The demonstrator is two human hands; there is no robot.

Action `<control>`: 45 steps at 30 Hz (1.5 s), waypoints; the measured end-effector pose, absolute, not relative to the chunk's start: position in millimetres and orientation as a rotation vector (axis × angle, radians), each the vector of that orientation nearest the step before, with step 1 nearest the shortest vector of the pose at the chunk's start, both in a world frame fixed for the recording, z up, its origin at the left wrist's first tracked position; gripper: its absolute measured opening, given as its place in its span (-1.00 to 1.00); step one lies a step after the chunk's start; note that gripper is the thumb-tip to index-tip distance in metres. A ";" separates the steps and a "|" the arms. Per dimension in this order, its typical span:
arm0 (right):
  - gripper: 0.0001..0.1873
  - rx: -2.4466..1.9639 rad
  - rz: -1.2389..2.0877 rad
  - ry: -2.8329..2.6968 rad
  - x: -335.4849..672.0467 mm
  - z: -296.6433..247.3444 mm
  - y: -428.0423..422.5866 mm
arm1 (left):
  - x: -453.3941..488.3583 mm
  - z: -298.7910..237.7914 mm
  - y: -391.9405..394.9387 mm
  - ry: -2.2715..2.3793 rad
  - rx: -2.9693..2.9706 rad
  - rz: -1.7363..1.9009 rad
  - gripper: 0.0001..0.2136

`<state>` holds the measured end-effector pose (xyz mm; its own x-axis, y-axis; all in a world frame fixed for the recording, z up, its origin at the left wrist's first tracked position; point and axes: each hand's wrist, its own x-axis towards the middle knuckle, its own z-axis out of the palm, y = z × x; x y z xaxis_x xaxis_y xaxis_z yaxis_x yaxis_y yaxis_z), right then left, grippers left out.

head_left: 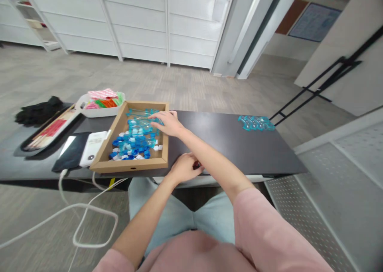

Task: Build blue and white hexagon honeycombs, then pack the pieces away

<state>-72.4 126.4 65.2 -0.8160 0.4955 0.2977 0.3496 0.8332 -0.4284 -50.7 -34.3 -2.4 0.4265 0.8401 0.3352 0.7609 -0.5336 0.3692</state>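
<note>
My right hand (168, 123) reaches across to the cardboard tray (165, 154), over its right side. Its fingers are stretched out and apart, close to the clear turquoise plastic pieces (140, 125) inside; no held thing shows. Blue and white small caps or blocks (134, 150) lie loose at the tray's near end. Close to the table's front edge, my left hand (184, 168) is curled with its fingers bent down. Something small, dark and red (196, 165) shows at its fingertips, too unclear to name.
A row of turquoise plastic pieces (256, 123) lies on the dark table (215, 144) at the right. Left of the tray are a white phone-like device (93, 147), a black phone (70, 150), a long tray of sticks (50, 132), a white colourful-filled basket (101, 111) and black cloth (40, 110). White cables (89, 208) hang in front.
</note>
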 end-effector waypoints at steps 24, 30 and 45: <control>-0.59 -1.939 0.098 -1.932 321.4 -19.0 189.4 | -45.3 10.8 -32.8 1.478 2.096 0.674 -0.76; -0.71 -1.705 0.133 -2.140 303.6 -22.8 169.9 | -44.5 14.8 -35.2 1.491 2.112 0.644 -0.81; -0.53 -1.343 0.542 -1.809 194.0 -33.6 164.0 | -44.4 7.3 -35.3 1.516 2.129 0.722 -0.92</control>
